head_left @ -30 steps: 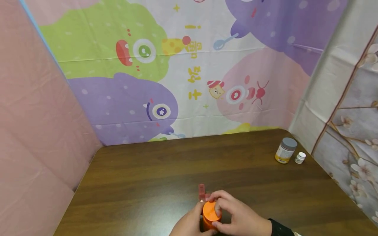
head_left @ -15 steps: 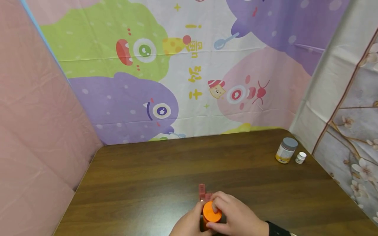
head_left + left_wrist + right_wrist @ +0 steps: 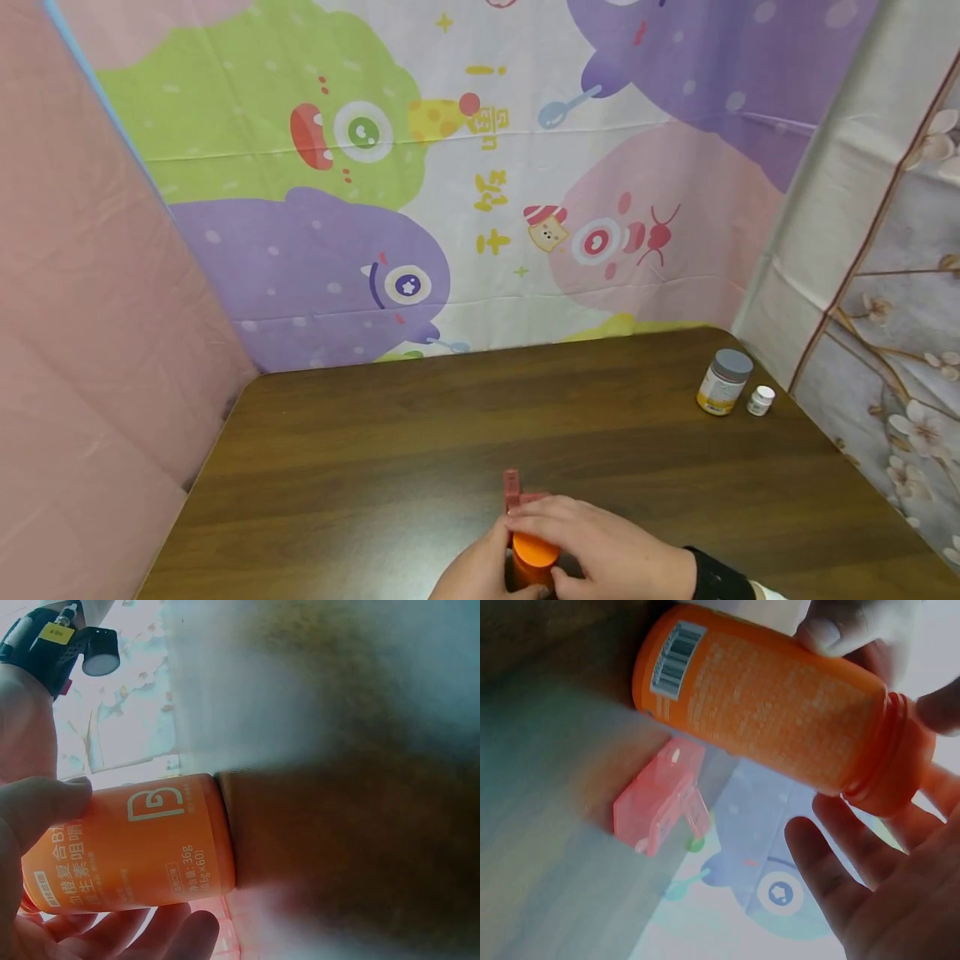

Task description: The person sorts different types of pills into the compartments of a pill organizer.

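An orange supplement bottle with white print stands at the table's near side in the head view. My left hand grips its body, thumb on one side and fingers curled under the other in the left wrist view. Over the top lies my right hand, its thumb and fingers around the orange cap; other fingers extend beside the bottle. The cap sits on the neck. Just beyond the hands is a translucent red pill box with a lid raised, partly covered by my right hand in the head view.
A grey-lidded jar and a small white bottle stand at the far right of the wooden table. A cartoon-printed curtain hangs along the back edge, with more cloth at both sides.
My right hand's fingers have shifted forward and flattened over the cap, from a more arched hold with fingertips on its top. The left hand keeps its hold on the bottle.
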`<state>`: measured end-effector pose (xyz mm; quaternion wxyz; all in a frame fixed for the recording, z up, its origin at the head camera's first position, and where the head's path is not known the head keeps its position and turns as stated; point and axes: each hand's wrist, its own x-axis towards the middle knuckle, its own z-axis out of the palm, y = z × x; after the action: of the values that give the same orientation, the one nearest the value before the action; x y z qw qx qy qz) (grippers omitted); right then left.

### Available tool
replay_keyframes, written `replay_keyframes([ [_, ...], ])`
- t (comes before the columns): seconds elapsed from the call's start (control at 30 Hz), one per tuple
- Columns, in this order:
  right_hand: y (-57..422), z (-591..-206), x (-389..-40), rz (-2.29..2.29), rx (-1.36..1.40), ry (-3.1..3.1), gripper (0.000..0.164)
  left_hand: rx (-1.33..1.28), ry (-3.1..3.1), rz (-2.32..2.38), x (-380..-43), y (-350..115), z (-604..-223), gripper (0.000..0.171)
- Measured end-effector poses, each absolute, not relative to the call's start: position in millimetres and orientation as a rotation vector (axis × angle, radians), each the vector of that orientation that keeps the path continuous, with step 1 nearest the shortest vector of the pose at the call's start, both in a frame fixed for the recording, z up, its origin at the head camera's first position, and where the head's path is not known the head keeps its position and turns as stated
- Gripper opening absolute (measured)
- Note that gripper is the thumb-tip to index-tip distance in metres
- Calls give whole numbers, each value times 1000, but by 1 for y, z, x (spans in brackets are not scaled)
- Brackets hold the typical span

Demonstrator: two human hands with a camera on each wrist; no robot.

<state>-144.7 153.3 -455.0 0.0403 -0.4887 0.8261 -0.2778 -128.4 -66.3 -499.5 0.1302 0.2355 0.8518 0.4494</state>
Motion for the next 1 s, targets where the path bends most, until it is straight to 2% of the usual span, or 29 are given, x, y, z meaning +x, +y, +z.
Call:
replay_keyframes([
  [0.4, 142, -454, -146, -814, -1198, 2673, 46, 528, 2505, 1227, -125, -63, -496, 67],
  [0.53, 140, -455, -146, -789, -1123, 2743, 49, 516, 2493, 1231, -126, -63, -494, 69],
  [0.83, 156, -447, -149, -718, -1496, 2519, 67, 646, 2498, 1268, -127, -65, -496, 80],
  [1.0, 157, -443, -154, -707, -1524, 2499, 62, 620, 2529, 1229, -126, -66, -495, 76],
])
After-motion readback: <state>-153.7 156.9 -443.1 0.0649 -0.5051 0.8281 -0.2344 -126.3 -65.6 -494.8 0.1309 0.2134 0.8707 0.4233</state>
